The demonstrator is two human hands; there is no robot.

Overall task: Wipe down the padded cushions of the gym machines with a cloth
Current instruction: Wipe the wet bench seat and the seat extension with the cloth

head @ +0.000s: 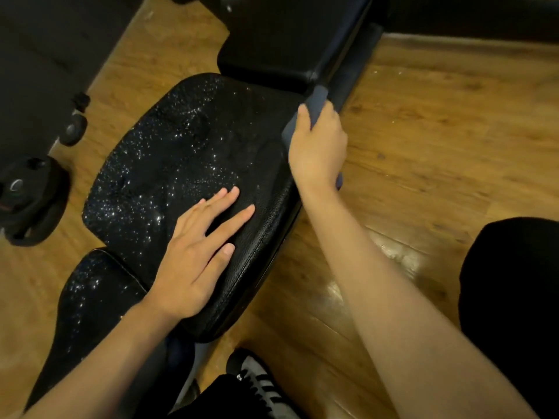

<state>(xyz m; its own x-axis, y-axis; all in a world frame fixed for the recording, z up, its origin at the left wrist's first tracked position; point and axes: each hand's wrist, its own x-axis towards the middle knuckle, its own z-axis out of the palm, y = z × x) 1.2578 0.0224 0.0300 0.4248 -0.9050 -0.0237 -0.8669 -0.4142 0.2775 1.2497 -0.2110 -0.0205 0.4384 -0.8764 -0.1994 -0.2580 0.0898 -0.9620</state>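
Note:
A black padded seat cushion (169, 152) fills the middle, speckled with shiny droplets over its left and centre. My left hand (199, 252) rests flat on the cushion's near right part, fingers straight and spread. My right hand (317, 143) grips a dark blue cloth (316, 101) against the cushion's right edge, where the seat meets the black back pad (278, 40). A smaller wet black pad (90, 291) lies at the lower left. Part of the cloth is hidden under my palm.
Wooden floor (438, 131) stretches right of the bench. A black weight plate (30, 201) and a small wheel (72, 131) sit at the left beside a dark machine frame. My black-and-white shoe (260, 382) and dark-clothed knee (514, 291) are at the bottom.

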